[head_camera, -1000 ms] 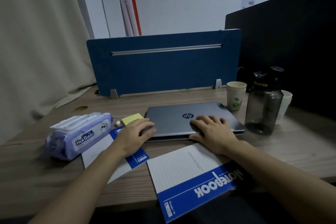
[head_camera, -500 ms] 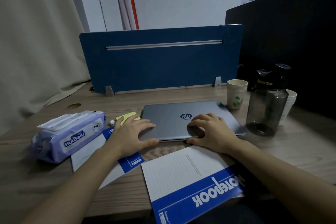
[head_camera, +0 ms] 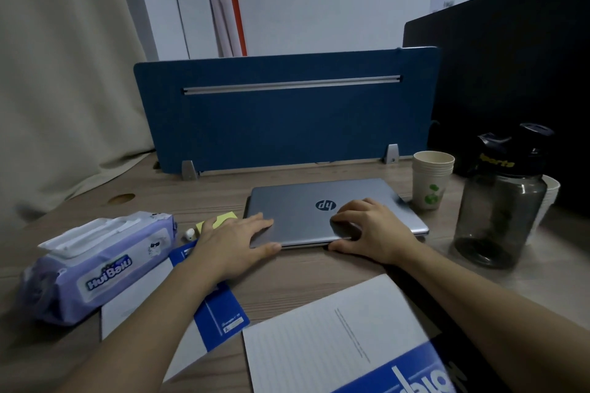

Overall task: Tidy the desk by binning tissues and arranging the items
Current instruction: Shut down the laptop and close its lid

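A closed grey laptop (head_camera: 306, 201) lies flat in the middle of the wooden desk (head_camera: 319, 271). My left hand (head_camera: 233, 244) grips its near left corner, fingers on the lid and thumb at the front edge. My right hand (head_camera: 373, 230) holds its near right part the same way. A purple pack of wet wipes (head_camera: 95, 265) lies at the left. A white and blue notebook (head_camera: 344, 341) sits at the front edge, and a second one (head_camera: 220, 313) lies partly under my left arm. A yellow sticky pad (head_camera: 220, 220) and a small white earbud (head_camera: 190, 234) lie beside the laptop.
A stack of paper cups (head_camera: 431, 179) and a dark water bottle (head_camera: 498, 201) stand at the right, with more white cups (head_camera: 550, 198) behind the bottle. A blue divider panel (head_camera: 287, 118) closes the desk's back. A beige curtain (head_camera: 64, 73) hangs at the left.
Both hands have slid toward the laptop's front edge, thumbs now at that edge. The laptop looks pushed slightly away from me, and the view has shifted a little.
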Demonstrator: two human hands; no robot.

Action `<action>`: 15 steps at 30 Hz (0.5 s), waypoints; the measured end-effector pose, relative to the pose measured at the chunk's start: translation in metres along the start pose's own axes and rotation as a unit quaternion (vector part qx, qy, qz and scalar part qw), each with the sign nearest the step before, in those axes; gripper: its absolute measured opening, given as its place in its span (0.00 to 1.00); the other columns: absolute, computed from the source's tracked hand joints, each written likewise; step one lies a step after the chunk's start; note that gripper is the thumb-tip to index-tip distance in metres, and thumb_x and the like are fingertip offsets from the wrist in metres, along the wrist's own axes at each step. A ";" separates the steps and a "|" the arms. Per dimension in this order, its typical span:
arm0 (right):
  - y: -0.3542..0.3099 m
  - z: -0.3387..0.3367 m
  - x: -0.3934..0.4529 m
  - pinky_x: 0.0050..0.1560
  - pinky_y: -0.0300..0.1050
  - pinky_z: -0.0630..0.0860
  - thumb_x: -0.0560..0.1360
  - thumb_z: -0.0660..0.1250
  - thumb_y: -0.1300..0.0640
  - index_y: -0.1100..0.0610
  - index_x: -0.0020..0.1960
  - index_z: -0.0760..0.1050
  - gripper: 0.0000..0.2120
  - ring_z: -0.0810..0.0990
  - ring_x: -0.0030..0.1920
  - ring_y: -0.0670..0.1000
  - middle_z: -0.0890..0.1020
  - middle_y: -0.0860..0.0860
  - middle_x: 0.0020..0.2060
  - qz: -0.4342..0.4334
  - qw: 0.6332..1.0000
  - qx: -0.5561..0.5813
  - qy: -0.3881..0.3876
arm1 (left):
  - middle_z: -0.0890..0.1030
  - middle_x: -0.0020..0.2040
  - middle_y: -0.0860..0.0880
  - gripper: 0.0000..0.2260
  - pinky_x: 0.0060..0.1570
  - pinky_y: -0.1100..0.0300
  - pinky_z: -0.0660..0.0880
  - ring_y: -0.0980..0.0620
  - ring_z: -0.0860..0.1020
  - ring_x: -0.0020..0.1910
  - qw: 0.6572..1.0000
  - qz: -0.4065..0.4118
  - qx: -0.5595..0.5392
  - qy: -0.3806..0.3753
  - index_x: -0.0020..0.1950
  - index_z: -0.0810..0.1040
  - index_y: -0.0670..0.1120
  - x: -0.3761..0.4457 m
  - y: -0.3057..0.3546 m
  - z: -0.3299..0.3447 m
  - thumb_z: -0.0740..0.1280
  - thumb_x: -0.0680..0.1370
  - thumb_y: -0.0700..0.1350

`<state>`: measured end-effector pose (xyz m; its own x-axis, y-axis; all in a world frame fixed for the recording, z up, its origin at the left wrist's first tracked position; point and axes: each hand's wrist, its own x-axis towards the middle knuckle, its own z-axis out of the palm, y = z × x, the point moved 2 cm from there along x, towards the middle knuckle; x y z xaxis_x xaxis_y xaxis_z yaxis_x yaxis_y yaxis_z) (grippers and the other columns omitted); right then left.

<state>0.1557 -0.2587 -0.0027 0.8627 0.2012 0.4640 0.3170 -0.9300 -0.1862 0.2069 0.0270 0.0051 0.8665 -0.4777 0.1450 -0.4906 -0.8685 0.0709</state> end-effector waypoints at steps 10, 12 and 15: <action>0.032 0.025 0.050 0.59 0.51 0.70 0.67 0.59 0.24 0.43 0.59 0.78 0.32 0.73 0.58 0.48 0.79 0.42 0.57 -0.010 0.999 -0.030 0.004 | 0.56 0.79 0.57 0.27 0.66 0.40 0.60 0.48 0.63 0.75 0.996 -0.058 0.044 -0.054 0.76 0.56 0.62 0.057 0.000 0.002 0.53 0.78 0.66; 0.036 0.030 0.058 0.60 0.52 0.68 0.67 0.57 0.22 0.42 0.60 0.77 0.33 0.72 0.59 0.48 0.78 0.42 0.58 -0.008 0.999 -0.038 0.002 | 0.57 0.79 0.55 0.24 0.65 0.41 0.61 0.47 0.65 0.74 0.995 -0.070 0.048 -0.056 0.75 0.60 0.59 0.068 0.003 0.003 0.55 0.80 0.62; 0.042 0.034 0.070 0.61 0.52 0.66 0.67 0.55 0.22 0.42 0.60 0.77 0.33 0.71 0.59 0.48 0.78 0.41 0.58 -0.010 0.999 -0.044 0.004 | 0.56 0.80 0.53 0.23 0.64 0.41 0.61 0.46 0.65 0.74 0.992 -0.089 0.056 -0.064 0.75 0.61 0.57 0.085 0.007 0.003 0.56 0.80 0.58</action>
<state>0.2432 -0.2729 -0.0076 0.8534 0.2182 0.4734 0.2980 -0.9494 -0.0996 0.2776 -0.0201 0.0146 0.9469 -0.3212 0.0137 -0.3208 -0.9468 -0.0261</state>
